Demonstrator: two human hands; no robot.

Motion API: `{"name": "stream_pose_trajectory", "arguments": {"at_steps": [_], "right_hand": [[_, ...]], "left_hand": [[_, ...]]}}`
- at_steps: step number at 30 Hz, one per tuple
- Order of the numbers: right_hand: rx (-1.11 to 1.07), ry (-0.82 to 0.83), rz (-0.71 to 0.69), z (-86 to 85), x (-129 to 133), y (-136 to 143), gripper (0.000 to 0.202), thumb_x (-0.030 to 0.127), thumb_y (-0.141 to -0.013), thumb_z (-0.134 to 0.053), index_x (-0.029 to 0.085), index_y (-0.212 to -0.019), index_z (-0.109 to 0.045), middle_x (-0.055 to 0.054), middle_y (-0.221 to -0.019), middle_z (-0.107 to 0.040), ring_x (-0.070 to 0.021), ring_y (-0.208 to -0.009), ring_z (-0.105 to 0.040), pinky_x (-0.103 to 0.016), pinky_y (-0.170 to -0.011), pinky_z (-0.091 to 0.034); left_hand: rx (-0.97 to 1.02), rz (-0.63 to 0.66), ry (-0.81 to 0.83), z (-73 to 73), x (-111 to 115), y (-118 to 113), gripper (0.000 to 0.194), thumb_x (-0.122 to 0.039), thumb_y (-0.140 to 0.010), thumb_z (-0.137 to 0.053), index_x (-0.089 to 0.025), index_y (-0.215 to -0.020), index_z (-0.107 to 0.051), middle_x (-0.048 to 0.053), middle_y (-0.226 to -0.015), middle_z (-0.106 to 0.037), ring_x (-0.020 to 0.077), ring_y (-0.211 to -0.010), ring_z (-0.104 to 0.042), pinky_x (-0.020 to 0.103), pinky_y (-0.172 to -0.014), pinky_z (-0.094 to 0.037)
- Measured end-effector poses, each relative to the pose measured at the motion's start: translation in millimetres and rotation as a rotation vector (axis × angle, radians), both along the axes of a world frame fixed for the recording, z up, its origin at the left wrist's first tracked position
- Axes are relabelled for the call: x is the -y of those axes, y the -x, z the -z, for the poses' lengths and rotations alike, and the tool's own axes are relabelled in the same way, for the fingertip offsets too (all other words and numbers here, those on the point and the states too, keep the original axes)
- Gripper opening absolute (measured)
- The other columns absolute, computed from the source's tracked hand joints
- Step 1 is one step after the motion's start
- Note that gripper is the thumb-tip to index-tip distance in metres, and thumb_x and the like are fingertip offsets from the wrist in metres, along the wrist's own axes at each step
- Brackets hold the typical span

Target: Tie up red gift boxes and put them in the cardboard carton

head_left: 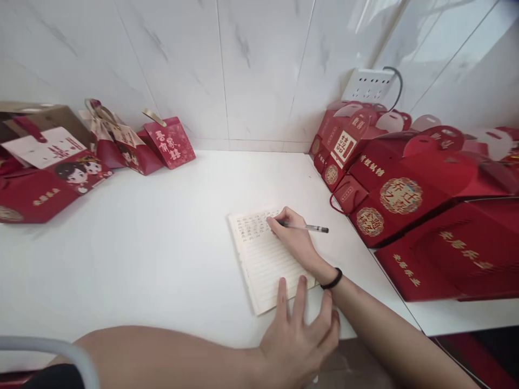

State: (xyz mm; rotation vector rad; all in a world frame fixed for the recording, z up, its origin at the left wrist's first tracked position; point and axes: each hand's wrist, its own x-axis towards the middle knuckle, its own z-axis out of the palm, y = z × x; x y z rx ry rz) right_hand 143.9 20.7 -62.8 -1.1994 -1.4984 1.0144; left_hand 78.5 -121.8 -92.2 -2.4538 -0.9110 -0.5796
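Observation:
A lined notebook (267, 270) lies open-faced and slightly turned on the white table, with rows of small handwriting across its upper part. My right hand (295, 237) rests on the upper right of the page, fingers closed around a pen (312, 228) whose dark end points right. The pen's tip is hidden behind the fingers. My left hand (302, 335) lies spread at the notebook's lower edge, two fingertips on the paper and the others near my right wrist, which wears a black band (332, 279).
Red gift boxes (409, 189) with gold lettering are stacked along the right. More red boxes (52, 183) and a small red bag (172, 143) stand at the back left. A white power strip (368, 85) with a cable is by the tiled wall (259, 70). The white table (154, 248) spreads leftward.

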Motion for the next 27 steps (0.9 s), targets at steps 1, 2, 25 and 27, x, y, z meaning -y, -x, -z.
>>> {"name": "stream_pose_trajectory", "arguments": {"at_steps": [1,2,25,27], "right_hand": [[-0.005,0.007,-0.005,-0.2,1.6,0.3,0.026,0.034,-0.075,-0.061,0.020,-0.062,-0.043,0.004,-0.055,-0.052,-0.0106,-0.049,-0.043,-0.022,-0.048,-0.033],[-0.011,0.021,-0.017,-0.2,2.9,0.5,0.028,0.035,-0.076,-0.061,0.020,-0.062,-0.042,0.004,-0.054,-0.052,-0.0105,-0.049,-0.043,-0.022,-0.048,-0.033],[0.225,0.101,-0.048,-8.0,7.5,0.7,0.030,0.020,-0.071,-0.053,0.019,-0.053,-0.030,0.007,-0.044,-0.035,-0.0074,-0.044,-0.033,-0.020,-0.044,-0.024],[0.219,0.104,-0.044,-8.5,7.8,0.8,0.029,0.021,-0.071,-0.053,0.020,-0.053,-0.030,0.007,-0.044,-0.034,-0.0074,-0.044,-0.031,-0.021,-0.044,-0.024]], "left_hand": [[0.038,0.003,-0.025,2.5,-0.9,-1.0,0.038,-0.036,-0.085,-0.046,-0.023,-0.119,-0.057,0.009,-0.133,-0.048,0.0419,-0.110,-0.050,0.061,-0.084,-0.040],[0.085,-0.001,-0.050,5.6,-1.8,-2.5,0.036,-0.037,-0.084,-0.049,-0.024,-0.116,-0.059,0.008,-0.131,-0.050,0.0414,-0.109,-0.051,0.062,-0.086,-0.038],[0.207,-0.076,0.010,16.3,3.4,-10.5,0.025,-0.037,-0.085,-0.056,-0.030,-0.108,-0.061,-0.002,-0.113,-0.062,0.0283,-0.101,-0.062,0.056,-0.097,-0.042],[0.209,-0.074,0.012,17.6,3.9,-10.4,0.025,-0.036,-0.085,-0.056,-0.030,-0.109,-0.060,0.000,-0.114,-0.062,0.0280,-0.100,-0.063,0.055,-0.094,-0.045]]}}
